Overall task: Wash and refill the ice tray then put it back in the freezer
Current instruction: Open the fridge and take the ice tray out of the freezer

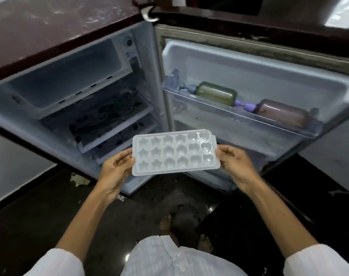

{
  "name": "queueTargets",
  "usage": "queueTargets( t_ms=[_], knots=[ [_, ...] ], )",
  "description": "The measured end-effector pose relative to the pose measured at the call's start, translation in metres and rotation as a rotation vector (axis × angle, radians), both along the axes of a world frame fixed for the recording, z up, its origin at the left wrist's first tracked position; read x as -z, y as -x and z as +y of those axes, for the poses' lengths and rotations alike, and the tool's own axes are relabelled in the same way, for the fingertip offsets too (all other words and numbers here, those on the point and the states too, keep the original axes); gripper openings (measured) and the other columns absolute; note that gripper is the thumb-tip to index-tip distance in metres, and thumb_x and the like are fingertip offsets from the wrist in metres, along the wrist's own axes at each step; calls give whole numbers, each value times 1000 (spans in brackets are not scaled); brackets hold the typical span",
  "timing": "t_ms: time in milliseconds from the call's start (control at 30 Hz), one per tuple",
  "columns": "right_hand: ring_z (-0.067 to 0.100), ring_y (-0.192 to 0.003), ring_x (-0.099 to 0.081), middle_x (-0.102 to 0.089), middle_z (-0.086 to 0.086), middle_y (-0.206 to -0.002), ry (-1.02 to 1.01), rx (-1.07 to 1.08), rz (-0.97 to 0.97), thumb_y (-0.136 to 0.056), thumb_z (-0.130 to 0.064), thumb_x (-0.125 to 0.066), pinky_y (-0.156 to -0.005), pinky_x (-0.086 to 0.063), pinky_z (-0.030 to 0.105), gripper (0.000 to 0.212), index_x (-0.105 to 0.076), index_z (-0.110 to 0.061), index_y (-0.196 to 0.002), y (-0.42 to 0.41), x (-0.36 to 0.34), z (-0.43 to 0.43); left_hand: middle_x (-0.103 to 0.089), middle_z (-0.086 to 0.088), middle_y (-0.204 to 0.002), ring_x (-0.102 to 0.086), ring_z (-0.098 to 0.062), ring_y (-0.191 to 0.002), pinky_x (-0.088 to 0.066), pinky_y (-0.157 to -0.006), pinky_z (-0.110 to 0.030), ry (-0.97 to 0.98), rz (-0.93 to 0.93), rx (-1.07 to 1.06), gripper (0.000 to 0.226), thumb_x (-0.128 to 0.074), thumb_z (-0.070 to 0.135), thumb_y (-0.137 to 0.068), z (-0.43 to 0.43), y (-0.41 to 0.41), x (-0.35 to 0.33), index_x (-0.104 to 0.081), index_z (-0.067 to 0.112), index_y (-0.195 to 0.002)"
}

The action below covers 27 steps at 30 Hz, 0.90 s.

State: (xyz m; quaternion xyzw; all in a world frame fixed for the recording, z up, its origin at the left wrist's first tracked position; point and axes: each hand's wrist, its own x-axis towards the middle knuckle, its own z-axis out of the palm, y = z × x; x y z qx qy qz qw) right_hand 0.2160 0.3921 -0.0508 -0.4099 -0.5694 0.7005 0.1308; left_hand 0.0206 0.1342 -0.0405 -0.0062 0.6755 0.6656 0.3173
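i am looking down past one white shirt (169,259) and two bare feet (165,222) on the dark floor (40,206), with both forearms reaching forward out of white sleeves. two hands are holding one white ice tray (175,154) roughly level in front of the open fridge. the left hand (117,166) is gripping the tray's left short edge, thumb lying on the rim and fingers curling underneath. the right hand (235,164) is gripping the right short edge the same way. i am counting eighteen cavities in three rows of six: stars on the left, rounder shapes in the middle, hearts on the right. i cannot tell whether they are holding water. the tray is hanging in mid-air, touching nothing but the hands, and is covering part of the lower shelves. behind it, the maroon fridge (50,36) is standing with its door (249,62) swung wide to the right. two bottles are lying on their sides in one clear door shelf (239,118): a greenish bottle (216,93) on the left and a brownish bottle (282,112) on the right, with purple caps showing between them. farthest up on the left, the freezer compartment (70,76) is showing open, above a shelf of dark items too blurred for me to name.
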Motion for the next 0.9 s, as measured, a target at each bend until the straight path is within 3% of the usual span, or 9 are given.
queueTargets(
  t_ms=[100, 267, 500, 700, 900],
  knots=[
    [27, -100, -70, -76, 7, -100, 16, 118, -29, -94, -14, -62, -87, -55, 37, 12, -71, -12, -102, -31, 3, -3, -72, -8, -112, -71, -20, -100, -60, -69, -25, 34, 27, 126, 25, -60, 6, -94, 20, -4, 6, -65, 11, -119],
    [22, -102, -70, -76, 3, -103, 29, 356, -66, -94, -17, -62, -99, -51, 46, 15, -71, -15, -106, -73, 5, -17, -73, -1, -114, -69, -19, -106, -58, -75, -28, 28, 103, 390, 25, -60, 10, -96, 59, -8, 15, -66, 18, -118],
    [15, -100, -70, -75, -3, -102, 22, 788, -119, -96, -18, -59, -97, -53, 44, 17, -71, -20, -108, -117, 2, -56, -75, 2, -107, -71, -18, -102, -58, -77, -30, -39, 32, 730, 34, -57, 8, -97, 112, -30, 22, -60, 17, -129],
    [17, -100, -70, -75, -1, -104, 55, 1137, -127, -97, -19, -57, -96, -54, 44, 18, -70, -19, -110, -159, 1, -110, -77, 5, -97, -72, -14, -92, -61, -79, -32, -60, -32, 998, 32, -56, 6, -97, 149, -68, 26, -59, 19, -126],
    [17, -97, -71, -76, 0, -100, 50, 1447, -81, -96, -17, -59, -85, -57, 35, 16, -69, -16, -108, -206, -10, -153, -75, 1, -102, -71, -18, -99, -57, -81, -32, -83, -2, 1261, 32, -58, 9, -96, 176, -132, 24, -60, 20, -126]
  ],
)
